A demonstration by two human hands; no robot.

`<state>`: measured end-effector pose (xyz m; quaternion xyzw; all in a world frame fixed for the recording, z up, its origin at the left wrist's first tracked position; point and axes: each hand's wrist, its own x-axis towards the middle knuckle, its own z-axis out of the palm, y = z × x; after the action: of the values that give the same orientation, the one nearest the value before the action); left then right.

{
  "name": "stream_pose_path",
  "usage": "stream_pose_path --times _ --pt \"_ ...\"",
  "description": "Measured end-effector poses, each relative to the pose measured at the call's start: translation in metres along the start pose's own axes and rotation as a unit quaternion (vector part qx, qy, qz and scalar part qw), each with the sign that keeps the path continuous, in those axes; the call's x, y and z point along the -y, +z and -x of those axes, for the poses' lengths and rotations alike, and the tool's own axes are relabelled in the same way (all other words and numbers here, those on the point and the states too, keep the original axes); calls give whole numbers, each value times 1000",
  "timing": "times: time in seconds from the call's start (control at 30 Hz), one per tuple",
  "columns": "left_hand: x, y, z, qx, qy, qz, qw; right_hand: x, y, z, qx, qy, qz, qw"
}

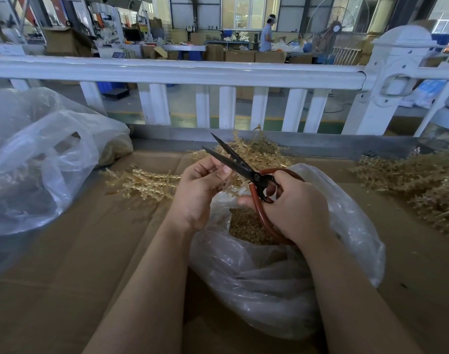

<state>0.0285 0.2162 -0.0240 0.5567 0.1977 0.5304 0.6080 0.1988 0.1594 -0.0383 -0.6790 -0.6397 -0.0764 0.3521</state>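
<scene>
My right hand [292, 210] grips the red handles of a pair of black-bladed scissors [233, 162], whose blades stand apart and point up and left. My left hand [200, 187] pinches a thin yellowish plastic sprue piece [227, 185] just beside the blades. Both hands hover over an open clear plastic bag [307, 277] holding several small yellowish cut parts [246, 226]. The bag sits on a cardboard-covered table [90, 251].
Piles of yellowish plastic sprues lie behind my hands [141, 182] and at the right [422, 190]. A large clear bag [39, 162] fills the left side. A white railing [218, 72] runs along the table's far edge; a person stands far back in the workshop [266, 34].
</scene>
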Motion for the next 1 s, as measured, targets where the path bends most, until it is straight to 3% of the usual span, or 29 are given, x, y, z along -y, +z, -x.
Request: stream_pose_path --times 0.5,1.0 --pt "1 -2 0 7 15 -87 996 -1 1 2 -10 -3 16 1000" --pt "1 -1 0 -56 65 -113 990 -3 2 0 -11 1 20 1000"
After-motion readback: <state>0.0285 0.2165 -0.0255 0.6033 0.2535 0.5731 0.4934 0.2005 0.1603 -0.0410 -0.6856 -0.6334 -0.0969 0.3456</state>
